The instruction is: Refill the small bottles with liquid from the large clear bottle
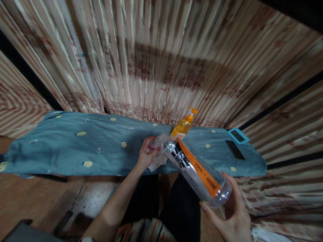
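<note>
Holding: right hand (230, 213), fingers curled round the base of a tilted bottle (196, 169)
Wiping: left hand (146, 154), fingers pinching a cloth (158, 151) at its mouth
Behind: soap dispenser (184, 126) on blue-covered tabletop (75, 148)

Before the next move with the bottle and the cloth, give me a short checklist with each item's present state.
1. Right hand holds the clear bottle at its base: ok.
2. Left hand grips the white cloth at the bottle's mouth: ok.
3. Bottle tilted, mouth towards the left hand: ok.
4. Cloth actually inside the mouth: cannot tell.
5. Orange pump bottle stands behind on the blue sheet, apart from both hands: ok.
6. Black phone on the sheet, apart from the bottle: ok.
</note>
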